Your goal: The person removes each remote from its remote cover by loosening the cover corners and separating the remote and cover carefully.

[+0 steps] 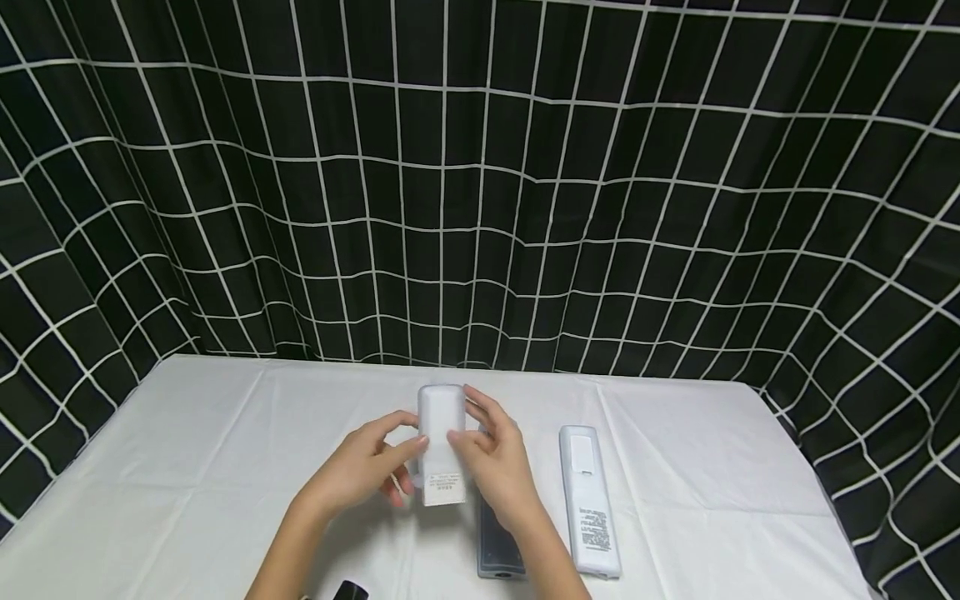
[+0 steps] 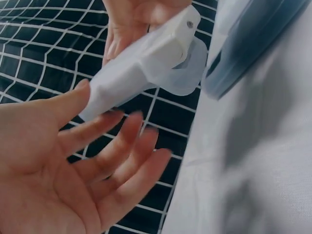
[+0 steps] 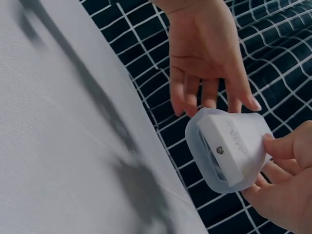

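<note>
Both hands hold up a white remote control [image 1: 441, 425] above the table, its back with a small printed label towards the head camera. A translucent soft cover [image 3: 195, 141] wraps it and stands away from its lower end, where a screw shows. My left hand [image 1: 356, 467] pinches one long edge between thumb and index finger, the other fingers spread loosely beneath. At the opposite edge my right hand [image 1: 498, 462] grips it, thumb on the back and fingers behind. Under the right forearm lies a dark slab with a pale rim [image 1: 498, 546], partly hidden.
To the right, a pale remote control [image 1: 588, 500] lies back up, its battery lid and printed label showing. A white cloth [image 1: 225, 467] covers the table. Black curtains with a white grid [image 1: 465, 183] hang behind and at both sides. A small black object [image 1: 350, 591] shows at the bottom edge.
</note>
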The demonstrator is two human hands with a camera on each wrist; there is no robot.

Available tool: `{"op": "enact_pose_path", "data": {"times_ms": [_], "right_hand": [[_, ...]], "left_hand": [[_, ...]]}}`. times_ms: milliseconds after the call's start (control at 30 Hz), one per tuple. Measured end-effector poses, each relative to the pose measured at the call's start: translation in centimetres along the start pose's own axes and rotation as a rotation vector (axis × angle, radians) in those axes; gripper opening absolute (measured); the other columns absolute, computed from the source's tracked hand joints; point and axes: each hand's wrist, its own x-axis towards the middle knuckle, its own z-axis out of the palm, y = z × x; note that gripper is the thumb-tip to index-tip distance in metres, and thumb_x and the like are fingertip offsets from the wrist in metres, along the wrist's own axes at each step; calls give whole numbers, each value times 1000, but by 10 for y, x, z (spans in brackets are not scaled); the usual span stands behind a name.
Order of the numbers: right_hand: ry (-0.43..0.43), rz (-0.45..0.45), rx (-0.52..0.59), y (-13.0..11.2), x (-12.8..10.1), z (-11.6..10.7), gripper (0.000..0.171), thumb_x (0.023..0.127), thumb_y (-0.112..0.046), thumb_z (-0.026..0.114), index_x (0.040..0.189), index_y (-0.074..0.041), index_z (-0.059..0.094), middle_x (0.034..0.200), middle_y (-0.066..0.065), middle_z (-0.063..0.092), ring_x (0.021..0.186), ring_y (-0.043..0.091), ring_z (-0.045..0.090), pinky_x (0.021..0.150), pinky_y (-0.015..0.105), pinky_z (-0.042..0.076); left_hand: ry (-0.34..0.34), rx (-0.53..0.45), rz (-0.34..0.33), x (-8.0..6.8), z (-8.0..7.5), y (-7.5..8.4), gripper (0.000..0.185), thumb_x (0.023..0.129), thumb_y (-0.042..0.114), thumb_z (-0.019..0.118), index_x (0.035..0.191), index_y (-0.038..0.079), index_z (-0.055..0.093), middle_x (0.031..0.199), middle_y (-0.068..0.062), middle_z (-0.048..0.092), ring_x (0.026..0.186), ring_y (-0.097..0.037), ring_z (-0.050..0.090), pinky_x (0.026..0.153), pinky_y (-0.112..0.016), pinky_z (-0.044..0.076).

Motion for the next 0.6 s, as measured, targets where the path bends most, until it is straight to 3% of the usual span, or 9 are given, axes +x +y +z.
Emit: {"op": "enact_pose_path", "data": {"times_ms": [100, 200, 433, 600], "right_hand": [[-33, -1, 1, -1, 0, 0, 57, 99, 7, 61, 154, 1, 47, 153, 27, 53, 109, 35, 72, 81, 27, 59], [-73, -2, -23, 0, 0, 1, 53, 99, 7, 61, 151, 2, 51, 151, 25, 56, 109, 31, 71, 78, 25, 58], [-125, -26, -59, 4, 2, 2, 39, 99, 1, 67, 137, 6, 62, 137, 26, 65, 110, 35, 72, 79, 23, 58], [-99, -56, -74, 3, 5, -1, 41, 94, 1, 75, 133, 8, 64, 137, 24, 65, 114, 40, 70, 90, 27, 61]], "left_hand": [[127, 8, -3, 2, 1, 0, 34, 104, 22, 68, 132, 3, 65, 85, -14, 72, 72, -27, 71, 68, -38, 64], [218, -63, -4, 5, 2, 1, 41, 101, 17, 72, 136, -1, 63, 102, -18, 72, 84, -25, 73, 73, -38, 66], [261, -207, 45, 4, -1, 4, 37, 97, 5, 73, 132, -6, 66, 110, -20, 68, 84, -20, 72, 75, -36, 66], [351, -268, 25, 3, -2, 7, 34, 97, 0, 71, 130, -7, 67, 113, -22, 66, 83, -18, 72, 75, -35, 66]]}}
